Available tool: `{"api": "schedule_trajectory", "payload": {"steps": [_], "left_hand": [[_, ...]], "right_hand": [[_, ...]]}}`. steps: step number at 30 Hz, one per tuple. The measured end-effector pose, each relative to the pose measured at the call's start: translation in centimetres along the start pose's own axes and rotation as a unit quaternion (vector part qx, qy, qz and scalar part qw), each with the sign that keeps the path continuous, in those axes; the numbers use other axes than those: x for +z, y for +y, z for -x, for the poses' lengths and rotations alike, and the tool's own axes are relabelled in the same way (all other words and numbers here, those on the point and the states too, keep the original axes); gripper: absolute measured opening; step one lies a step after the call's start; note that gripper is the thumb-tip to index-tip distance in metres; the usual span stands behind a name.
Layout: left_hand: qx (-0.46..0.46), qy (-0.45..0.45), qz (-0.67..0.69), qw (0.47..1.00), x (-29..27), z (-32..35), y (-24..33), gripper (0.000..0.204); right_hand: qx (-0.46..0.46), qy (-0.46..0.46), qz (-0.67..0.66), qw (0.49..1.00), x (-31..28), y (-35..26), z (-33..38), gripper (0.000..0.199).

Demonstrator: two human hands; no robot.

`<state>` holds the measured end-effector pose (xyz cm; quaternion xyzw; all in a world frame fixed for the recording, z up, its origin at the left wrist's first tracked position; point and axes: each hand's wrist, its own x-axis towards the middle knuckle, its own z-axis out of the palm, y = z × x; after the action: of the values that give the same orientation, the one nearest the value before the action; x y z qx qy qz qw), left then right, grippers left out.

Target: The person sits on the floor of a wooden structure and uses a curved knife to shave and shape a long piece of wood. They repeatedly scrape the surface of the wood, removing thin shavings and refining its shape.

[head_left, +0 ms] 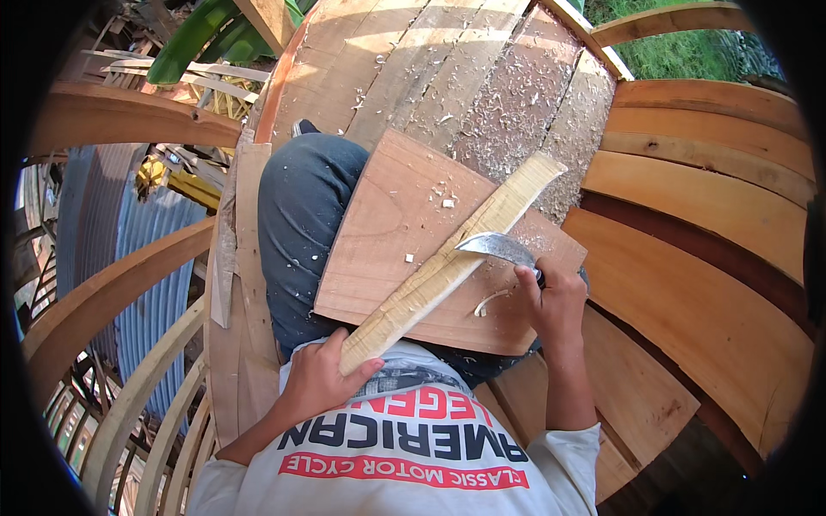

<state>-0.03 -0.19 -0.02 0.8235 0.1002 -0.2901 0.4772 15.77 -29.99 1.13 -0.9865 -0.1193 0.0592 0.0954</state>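
A long pale strip of wood (430, 279) slants from near my belly up to the far right, over a board on my lap. Its near end is gripped by my left hand (323, 377), thumb on one side and fingers on the other. My right hand (557, 297) is closed round the dark handle of a curved knife (502, 247), most of that handle hidden in the fist. The blade's tip lies at the strip's middle. Beneath is the reddish-brown board (370, 258), with a few chips and a curled shaving (490, 303) on it.
Curved planks (688, 236) rise along the right side. Wooden ribs (120, 275) stand on the left, with blue corrugated sheeting (155, 318) beyond. Shavings litter the plank floor (482, 95) ahead. A green leaf (194, 39) hangs at the upper left.
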Motion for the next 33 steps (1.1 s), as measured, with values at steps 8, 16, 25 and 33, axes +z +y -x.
{"api": "schedule_trajectory", "payload": {"steps": [8, 16, 25, 33], "left_hand": [[0.006, 0.009, -0.013, 1.000, -0.3, -0.5, 1.0, 0.053], [-0.010, -0.005, -0.016, 1.000, -0.7, -0.3, 0.4, 0.056], [-0.015, -0.019, 0.008, 1.000, -0.8, -0.7, 1.0, 0.055], [-0.023, -0.044, -0.011, 0.999, -1.1, -0.6, 0.8, 0.058]], "right_hand": [[0.021, 0.016, 0.064, 0.998, -0.1, 2.0, -2.4, 0.056], [0.038, 0.016, 0.030, 0.999, -2.2, 1.7, -2.2, 0.050], [-0.005, -0.064, 0.075, 0.995, -1.0, -0.9, -0.9, 0.051], [0.089, 0.023, 0.119, 0.989, -2.2, 3.2, -3.3, 0.056]]}}
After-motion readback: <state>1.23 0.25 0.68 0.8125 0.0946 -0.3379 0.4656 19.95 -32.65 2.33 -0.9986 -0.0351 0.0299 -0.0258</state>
